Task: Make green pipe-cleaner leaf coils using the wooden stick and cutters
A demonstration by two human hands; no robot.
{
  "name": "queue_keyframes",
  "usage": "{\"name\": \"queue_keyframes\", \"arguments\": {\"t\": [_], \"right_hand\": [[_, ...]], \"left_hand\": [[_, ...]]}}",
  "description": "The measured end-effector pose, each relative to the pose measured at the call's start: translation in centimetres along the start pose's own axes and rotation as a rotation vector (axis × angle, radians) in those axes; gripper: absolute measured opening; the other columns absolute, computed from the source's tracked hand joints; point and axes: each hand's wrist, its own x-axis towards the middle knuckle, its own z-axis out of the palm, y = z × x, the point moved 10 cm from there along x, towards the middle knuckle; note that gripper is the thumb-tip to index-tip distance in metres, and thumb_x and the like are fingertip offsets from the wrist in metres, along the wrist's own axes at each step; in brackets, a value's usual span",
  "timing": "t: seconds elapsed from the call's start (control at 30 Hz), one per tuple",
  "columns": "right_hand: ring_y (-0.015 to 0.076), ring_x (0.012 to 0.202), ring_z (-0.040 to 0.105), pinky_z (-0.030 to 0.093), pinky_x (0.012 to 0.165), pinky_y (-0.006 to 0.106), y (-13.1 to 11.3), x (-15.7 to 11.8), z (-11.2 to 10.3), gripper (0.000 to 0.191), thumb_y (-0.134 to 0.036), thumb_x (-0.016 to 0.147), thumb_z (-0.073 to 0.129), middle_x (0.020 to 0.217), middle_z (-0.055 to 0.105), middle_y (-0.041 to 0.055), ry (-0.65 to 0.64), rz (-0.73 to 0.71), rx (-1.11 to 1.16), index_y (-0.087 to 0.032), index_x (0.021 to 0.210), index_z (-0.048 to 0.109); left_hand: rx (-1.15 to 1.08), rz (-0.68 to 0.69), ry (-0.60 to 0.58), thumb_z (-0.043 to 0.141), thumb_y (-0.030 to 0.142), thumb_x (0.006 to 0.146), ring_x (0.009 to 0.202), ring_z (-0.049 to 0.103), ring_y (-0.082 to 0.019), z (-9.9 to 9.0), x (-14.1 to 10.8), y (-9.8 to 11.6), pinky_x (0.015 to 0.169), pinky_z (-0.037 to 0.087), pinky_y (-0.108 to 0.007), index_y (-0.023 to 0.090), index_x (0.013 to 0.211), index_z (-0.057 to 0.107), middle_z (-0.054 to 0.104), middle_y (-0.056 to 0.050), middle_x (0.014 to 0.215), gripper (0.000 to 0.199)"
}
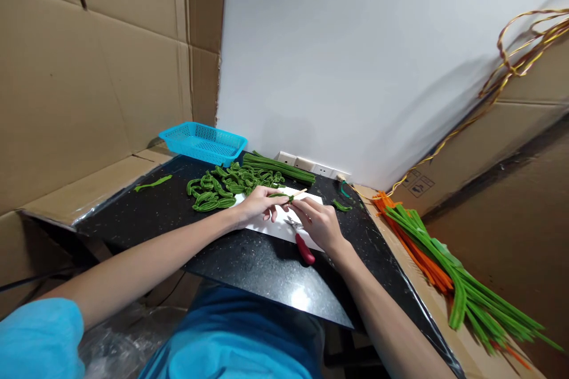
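Note:
Over a white sheet (267, 224) on the black tabletop, my left hand (259, 202) pinches a small dark green fuzzy piece (280, 195). My right hand (317, 219) meets it from the right, its fingers closed at the end of the same piece. A thin wooden stick (300, 192) pokes out between the hands. Below them lie pliers with red handles (304, 249), their metal jaws partly on the sheet. Many bent dark green loops (217, 186) are heaped left of the sheet, and a bundle of straight green stems (284, 168) lies behind.
A blue mesh basket (202, 142) stands at the back left. Orange strips (422, 257) and bright green strips (444, 260) lie on cardboard at the right. Sockets (313, 166) line the wall base, near twisted yellow wires (466, 121). A light green strip (153, 183) lies at left.

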Motion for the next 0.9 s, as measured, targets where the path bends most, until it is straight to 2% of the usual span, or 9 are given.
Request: {"name": "queue_keyframes", "arguments": {"t": [0.13,0.27,0.4,0.53,0.7,0.9], "right_hand": [[0.0132,0.062,0.066,0.043,0.053,0.025,-0.6,0.0,0.1,0.019,-0.024,0.107,0.055,0.083,0.074,0.0047,-0.019,-0.045,-0.068,-0.017,0.102,0.072],[0.0125,0.060,0.064,0.043,0.053,0.025,-0.9,-0.4,1.0,0.021,-0.016,0.106,0.051,0.082,0.074,0.0041,-0.070,-0.080,-0.140,-0.017,0.104,0.071],[0.0120,0.065,0.068,0.046,0.058,0.023,-0.6,-0.5,0.5,0.020,-0.011,0.105,0.052,0.087,0.077,0.0037,-0.008,-0.082,-0.119,-0.018,0.109,0.071],[0.0120,0.063,0.069,0.046,0.058,0.024,-0.5,-0.4,-0.5,0.016,-0.014,0.104,0.059,0.087,0.078,0.0034,0.073,-0.079,-0.122,-0.019,0.112,0.071],[0.0194,0.085,0.076,0.054,0.068,0.027,-0.4,-0.5,-0.3,0.028,-0.018,0.104,0.061,0.103,0.079,0.0089,0.055,-0.067,-0.166,-0.020,0.132,0.065],[0.0206,0.091,0.076,0.058,0.074,0.030,-0.2,-0.5,0.2,0.027,-0.016,0.106,0.056,0.108,0.078,0.0100,0.042,-0.045,-0.098,-0.021,0.130,0.064]], "left_hand": [[0.008,0.012,0.024,0.079,0.044,0.084,0.044,0.055,-0.005,0.1,-0.3,0.3,0.038,0.032,-0.017,0.009,0.087,0.075,0.075,-0.007,0.080,0.036],[0.036,0.014,0.037,0.081,0.043,0.082,0.045,0.057,-0.006,-0.3,-0.2,0.1,0.040,0.034,-0.018,0.009,0.082,0.075,0.073,-0.007,0.078,0.035],[0.054,0.014,0.036,0.082,0.044,0.080,0.048,0.062,-0.009,-0.6,0.2,0.1,0.042,0.039,-0.020,0.009,0.084,0.076,0.075,-0.008,0.083,0.035],[0.043,0.011,0.034,0.082,0.047,0.079,0.048,0.061,-0.009,-0.5,0.3,0.1,0.041,0.039,-0.020,0.010,0.090,0.077,0.076,-0.009,0.089,0.038],[0.014,-0.002,0.011,0.084,0.047,0.077,0.047,0.058,-0.008,-0.2,0.3,0.0,0.040,0.037,-0.019,0.010,0.089,0.077,0.074,-0.007,0.081,0.039],[-0.034,-0.025,-0.034,0.084,0.043,0.077,0.050,0.059,-0.008,0.2,0.0,-0.2,0.040,0.036,-0.019,0.012,0.093,0.077,0.071,-0.004,0.081,0.035]]}}
